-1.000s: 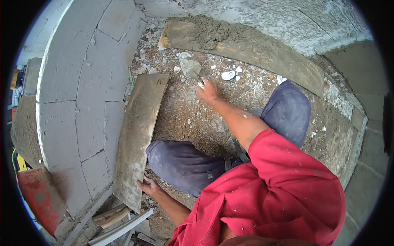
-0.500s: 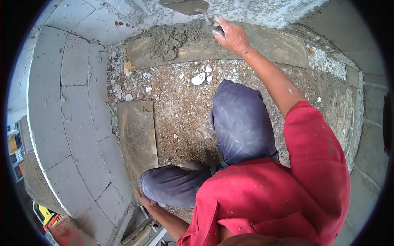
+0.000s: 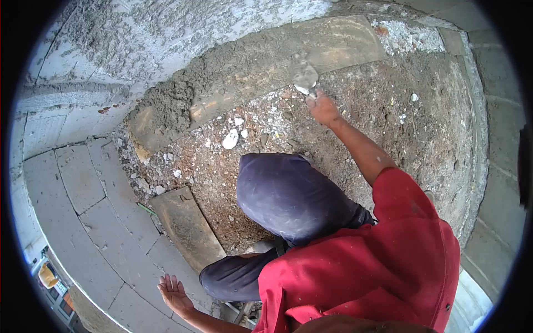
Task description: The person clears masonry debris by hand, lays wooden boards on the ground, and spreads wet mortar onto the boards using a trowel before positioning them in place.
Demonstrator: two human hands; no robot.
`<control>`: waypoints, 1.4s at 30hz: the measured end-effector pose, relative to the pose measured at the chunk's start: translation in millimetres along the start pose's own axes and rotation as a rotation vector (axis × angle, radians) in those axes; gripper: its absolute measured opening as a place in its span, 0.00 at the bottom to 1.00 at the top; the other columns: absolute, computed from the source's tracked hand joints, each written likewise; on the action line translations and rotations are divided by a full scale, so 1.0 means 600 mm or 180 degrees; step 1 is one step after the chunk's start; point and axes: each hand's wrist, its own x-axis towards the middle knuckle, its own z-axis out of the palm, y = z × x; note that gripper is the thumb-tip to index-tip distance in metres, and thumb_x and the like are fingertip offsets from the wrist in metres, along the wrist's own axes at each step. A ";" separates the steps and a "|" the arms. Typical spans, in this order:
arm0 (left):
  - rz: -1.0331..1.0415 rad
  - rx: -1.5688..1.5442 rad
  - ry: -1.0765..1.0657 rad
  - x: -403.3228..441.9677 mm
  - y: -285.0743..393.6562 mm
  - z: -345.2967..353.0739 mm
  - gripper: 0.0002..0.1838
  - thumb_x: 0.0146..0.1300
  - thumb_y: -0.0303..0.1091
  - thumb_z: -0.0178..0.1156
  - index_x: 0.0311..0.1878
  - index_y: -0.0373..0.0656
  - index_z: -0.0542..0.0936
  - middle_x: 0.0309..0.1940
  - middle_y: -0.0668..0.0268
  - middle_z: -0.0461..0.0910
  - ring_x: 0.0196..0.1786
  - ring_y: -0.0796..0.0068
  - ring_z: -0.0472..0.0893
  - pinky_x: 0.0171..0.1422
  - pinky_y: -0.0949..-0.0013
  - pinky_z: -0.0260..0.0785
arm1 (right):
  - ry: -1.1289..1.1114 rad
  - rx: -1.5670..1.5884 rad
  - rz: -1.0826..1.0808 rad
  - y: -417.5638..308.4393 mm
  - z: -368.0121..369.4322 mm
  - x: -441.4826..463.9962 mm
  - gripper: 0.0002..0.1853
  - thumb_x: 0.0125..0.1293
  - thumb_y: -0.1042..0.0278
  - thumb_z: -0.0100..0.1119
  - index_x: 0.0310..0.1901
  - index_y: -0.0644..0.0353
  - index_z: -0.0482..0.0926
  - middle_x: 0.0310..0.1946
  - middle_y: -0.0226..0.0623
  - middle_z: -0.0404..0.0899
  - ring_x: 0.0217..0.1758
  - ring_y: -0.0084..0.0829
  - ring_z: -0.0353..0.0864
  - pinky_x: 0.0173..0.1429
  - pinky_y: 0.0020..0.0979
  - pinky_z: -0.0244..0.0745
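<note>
- Trowel (image 3: 305, 76) has come away from the rough wall (image 3: 194, 30), where it was raised in the earlier frame, and is now at the lower edge of the long board (image 3: 344, 41); motion blurs it.
- Right hand (image 3: 323, 106) is closed round the trowel's handle, which it mostly hides, with the arm stretched forward.
- Left hand (image 3: 176, 294) has left the short board (image 3: 186, 222) and is now open and holding nothing, fingers spread, over the grey blocks (image 3: 111, 222); whether it touches them I cannot tell.
- Short board lies beside the grey blocks, its near end hidden by the bent left leg (image 3: 236, 277).
- Long board now slants across the view, which has turned; it still lies along the foot of the rough wall.
- Mortar (image 3: 173, 102) remains heaped towards the long board's left end, with more spread along the wall side.
- White stone (image 3: 230, 139) sits on the rubble floor (image 3: 388, 116), between the long board and the raised right knee (image 3: 277, 188).
</note>
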 end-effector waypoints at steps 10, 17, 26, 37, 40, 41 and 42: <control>-0.0218 0.1362 0.0477 -0.071 0.023 -0.045 0.43 0.67 0.65 0.55 0.74 0.39 0.64 0.71 0.54 0.69 0.71 0.51 0.70 0.73 0.47 0.56 | 0.0362 0.0522 0.0892 0.094 -0.203 0.213 0.33 0.67 0.47 0.54 0.64 0.66 0.70 0.49 0.61 0.81 0.52 0.58 0.82 0.57 0.51 0.76; -0.0002 0.1097 -0.0001 -0.028 0.068 0.135 0.38 0.70 0.61 0.55 0.72 0.40 0.67 0.67 0.55 0.72 0.67 0.55 0.73 0.70 0.51 0.59 | -0.0398 -0.0888 -0.0116 -0.107 -0.117 0.130 0.29 0.67 0.60 0.55 0.68 0.60 0.66 0.50 0.58 0.81 0.56 0.53 0.81 0.60 0.51 0.75; 0.1112 0.2002 -0.0783 0.002 0.178 0.320 0.29 0.69 0.50 0.63 0.59 0.31 0.78 0.51 0.60 0.82 0.55 0.73 0.77 0.65 0.67 0.66 | 0.0678 -0.0920 -0.0827 -0.068 -0.152 0.087 0.31 0.65 0.60 0.59 0.69 0.53 0.65 0.47 0.57 0.82 0.47 0.56 0.83 0.51 0.52 0.77; 0.0014 0.1412 -0.0356 -0.039 0.060 0.158 0.39 0.66 0.62 0.61 0.68 0.39 0.72 0.63 0.55 0.76 0.64 0.57 0.76 0.66 0.54 0.64 | 0.0560 0.4632 0.1966 0.124 -0.030 0.249 0.18 0.61 0.71 0.64 0.52 0.59 0.74 0.37 0.34 0.77 0.35 0.37 0.80 0.40 0.44 0.82; 0.0110 0.1298 -0.0272 -0.044 0.065 0.160 0.38 0.65 0.61 0.62 0.67 0.39 0.72 0.62 0.56 0.76 0.62 0.59 0.78 0.63 0.57 0.66 | 0.0633 0.4731 0.2138 0.140 -0.026 0.281 0.17 0.57 0.75 0.65 0.49 0.62 0.75 0.44 0.40 0.78 0.37 0.41 0.81 0.41 0.47 0.83; 0.0171 0.1286 -0.0282 -0.040 0.074 0.177 0.38 0.65 0.61 0.62 0.67 0.39 0.73 0.62 0.56 0.76 0.61 0.59 0.78 0.63 0.57 0.65 | 0.0735 0.4644 0.2191 0.148 -0.021 0.291 0.18 0.57 0.75 0.65 0.49 0.62 0.75 0.46 0.42 0.78 0.38 0.42 0.82 0.41 0.48 0.83; 0.0208 0.1299 -0.0314 -0.036 0.082 0.194 0.37 0.66 0.60 0.61 0.66 0.39 0.73 0.61 0.57 0.77 0.61 0.61 0.78 0.64 0.57 0.64 | 0.1294 0.4179 0.2245 0.126 -0.031 0.269 0.18 0.55 0.76 0.65 0.49 0.64 0.75 0.47 0.43 0.79 0.41 0.44 0.83 0.45 0.48 0.83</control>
